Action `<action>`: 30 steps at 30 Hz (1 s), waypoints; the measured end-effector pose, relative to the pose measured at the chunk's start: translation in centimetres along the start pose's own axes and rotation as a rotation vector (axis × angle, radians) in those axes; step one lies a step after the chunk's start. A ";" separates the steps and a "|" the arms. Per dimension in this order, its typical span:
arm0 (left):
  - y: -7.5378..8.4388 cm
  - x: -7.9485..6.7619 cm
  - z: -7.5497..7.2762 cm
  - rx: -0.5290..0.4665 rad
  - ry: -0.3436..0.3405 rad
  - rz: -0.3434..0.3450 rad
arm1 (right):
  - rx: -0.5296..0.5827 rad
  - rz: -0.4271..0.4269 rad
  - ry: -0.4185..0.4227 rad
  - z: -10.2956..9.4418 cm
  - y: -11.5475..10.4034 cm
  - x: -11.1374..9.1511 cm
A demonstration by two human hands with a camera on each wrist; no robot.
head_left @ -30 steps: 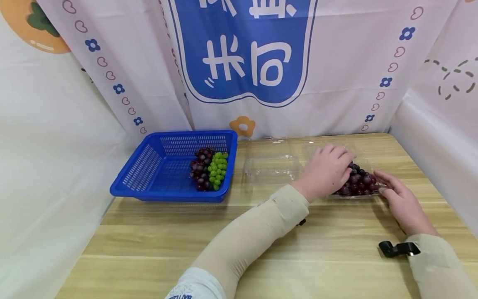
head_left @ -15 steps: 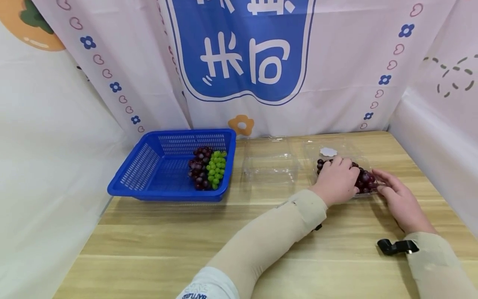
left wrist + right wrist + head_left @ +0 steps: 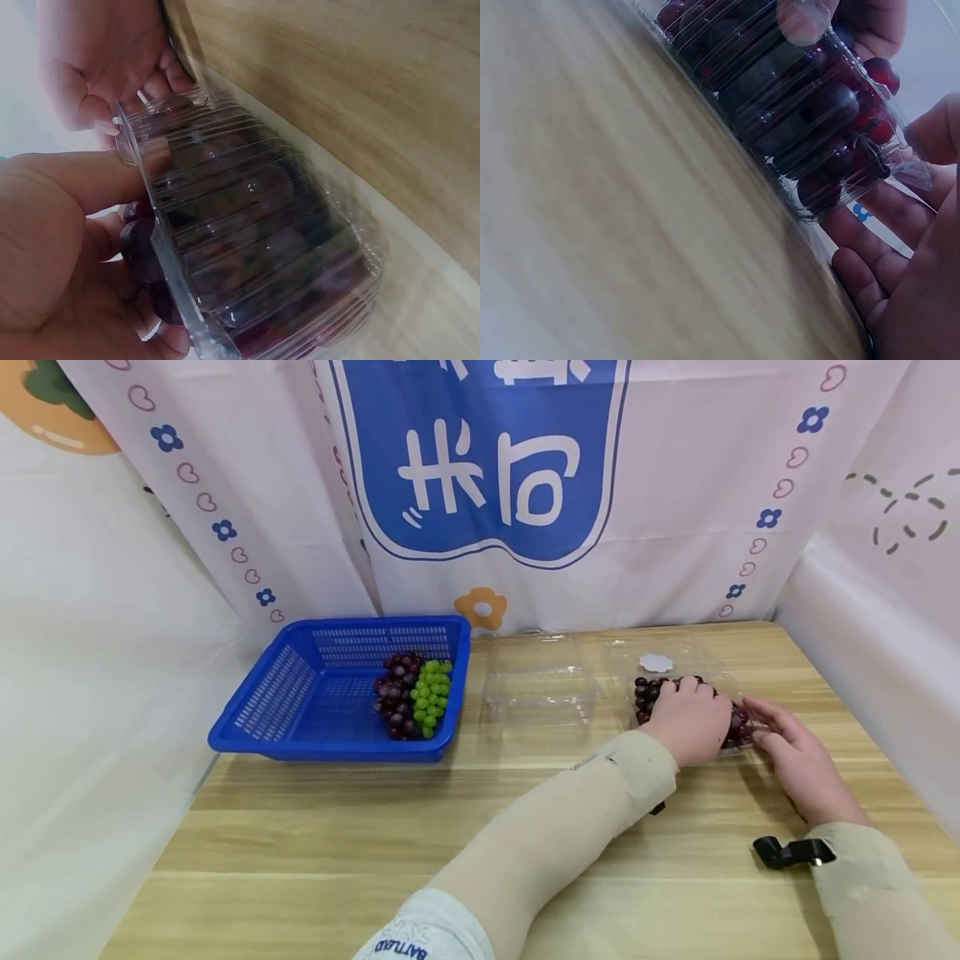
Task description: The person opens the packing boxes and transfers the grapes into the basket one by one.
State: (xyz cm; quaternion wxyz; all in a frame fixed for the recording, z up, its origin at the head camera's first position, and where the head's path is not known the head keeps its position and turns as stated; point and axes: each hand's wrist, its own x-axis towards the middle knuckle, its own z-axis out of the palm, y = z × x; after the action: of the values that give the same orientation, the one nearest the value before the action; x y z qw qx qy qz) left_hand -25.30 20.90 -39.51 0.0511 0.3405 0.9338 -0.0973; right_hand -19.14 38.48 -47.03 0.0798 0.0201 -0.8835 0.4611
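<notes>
Left grip [image 3: 690, 724] clamped on clear box [image 3: 259, 217] of dark grapes [image 3: 647, 693], right grip [image 3: 806, 768] pinching its end, sleeve lettering [image 3: 402, 948] starting "BATTL"

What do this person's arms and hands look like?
Beige sleeves cover both forearms, banded at the wrists. A white sleeve with blue lettering shows near the left elbow. A black attachment juts from the right wrist. Left grip and right grip wear no gloves.

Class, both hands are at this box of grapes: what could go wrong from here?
Dark grapes bulge past the rim of the clear box, so one might roll out. The left hand is over them; pressing hard could bruise some. The right hand steadies only one end, so a strong push might tip or bend the box.
</notes>
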 end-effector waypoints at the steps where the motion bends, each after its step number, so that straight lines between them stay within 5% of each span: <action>1: 0.0 0.0 -0.1 0.005 -0.005 0.002 | 0.004 0.000 0.000 0.0 0.0 0.0; 8: 0.4 -0.1 -1.1 0.020 -0.070 -0.015 | -0.004 -0.018 -0.001 -0.1 -0.2 0.2; 17: 0.8 -0.3 -1.1 0.056 -0.067 -0.026 | -0.007 -0.018 -0.005 0.1 -0.2 -0.1; 24: 0.3 0.2 -0.7 -0.013 -0.041 0.049 | -0.007 -0.009 -0.001 0.0 -0.5 -0.1; 30: -0.8 0.4 -0.5 -0.146 -0.062 0.043 | -0.016 -0.025 -0.008 0.0 -0.5 -0.1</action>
State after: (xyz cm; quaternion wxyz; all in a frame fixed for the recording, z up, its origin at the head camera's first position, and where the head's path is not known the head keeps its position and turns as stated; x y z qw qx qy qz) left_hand -26.12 20.61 -38.93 0.1066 0.3526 0.9289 -0.0385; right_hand -19.04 38.15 -46.65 0.0821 0.0323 -0.8873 0.4527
